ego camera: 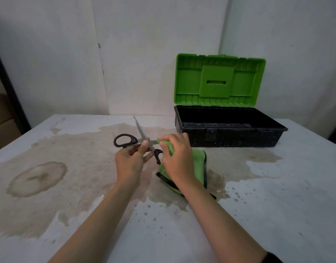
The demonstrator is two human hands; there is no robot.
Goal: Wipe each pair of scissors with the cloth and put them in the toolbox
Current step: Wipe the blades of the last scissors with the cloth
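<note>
A pair of black-handled scissors [125,140] is held spread wide above the middle of the table. My left hand [132,158] pinches them near the pivot. One blade points up and away, the other runs right into a green cloth [195,164] with a dark border. My right hand [176,158] grips a bunched part of that cloth around the blade, and the rest hangs down onto the table. The toolbox [229,137] stands at the back right, black tub uncovered, green lid upright against the wall.
The white table [277,196] carries large brown stains [38,178] at left and centre, and small dark specks. A white wall rises close behind it. A dark post stands at the far left edge.
</note>
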